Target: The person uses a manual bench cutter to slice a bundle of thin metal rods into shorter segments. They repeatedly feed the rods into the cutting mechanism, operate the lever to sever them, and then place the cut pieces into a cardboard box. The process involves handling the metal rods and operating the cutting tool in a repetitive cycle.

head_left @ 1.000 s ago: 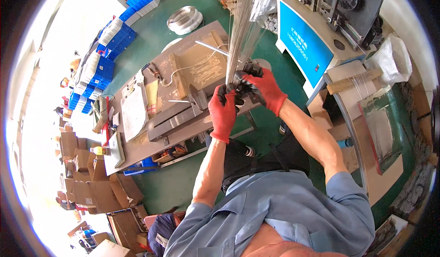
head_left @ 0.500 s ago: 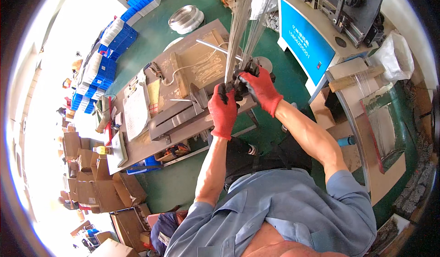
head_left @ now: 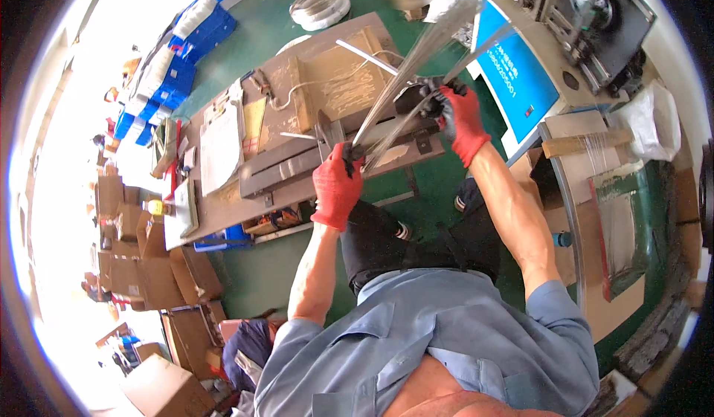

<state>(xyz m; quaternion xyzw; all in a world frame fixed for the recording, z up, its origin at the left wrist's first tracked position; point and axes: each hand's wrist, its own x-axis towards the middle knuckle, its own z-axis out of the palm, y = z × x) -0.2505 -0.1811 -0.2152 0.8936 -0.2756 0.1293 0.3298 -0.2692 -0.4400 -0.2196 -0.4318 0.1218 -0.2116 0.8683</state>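
Red gloves (head_left: 332,203) with black fingers cover both hands. With the left hand (head_left: 338,183) as the middle of the dial, the right hand (head_left: 462,120) sits at 2 o'clock, well apart from it. The left hand is closed, thumb and fingers pinching the lower ends of the strands (head_left: 435,38), which are thin and shiny. From that pinch they spread in two bunches: the thicker rises toward 1 o'clock and passes just left of the right hand, while the thinner slants between 1 and 2 o'clock to the right hand. The right fingers are curled closed on this thinner bunch; exactly how they meet it is too blurred to tell.

Seen from above, the strands cross over the bench (head_left: 361,32). Along its near edge lies a dark rail (head_left: 279,174), at 9 o'clock and on behind the strands. A short white rod (head_left: 297,135) points out at 11 o'clock, and a longer rod (head_left: 364,54) lies at 12, its right end reaching the thicker bunch. Papers (head_left: 223,146) lie at 10 o'clock. Off the bench, a coil (head_left: 320,8) is on the green floor (head_left: 256,23) at 12, blue crates (head_left: 204,34) stand at 10, cartons (head_left: 123,276) at 8, and a machine (head_left: 517,75) at 2
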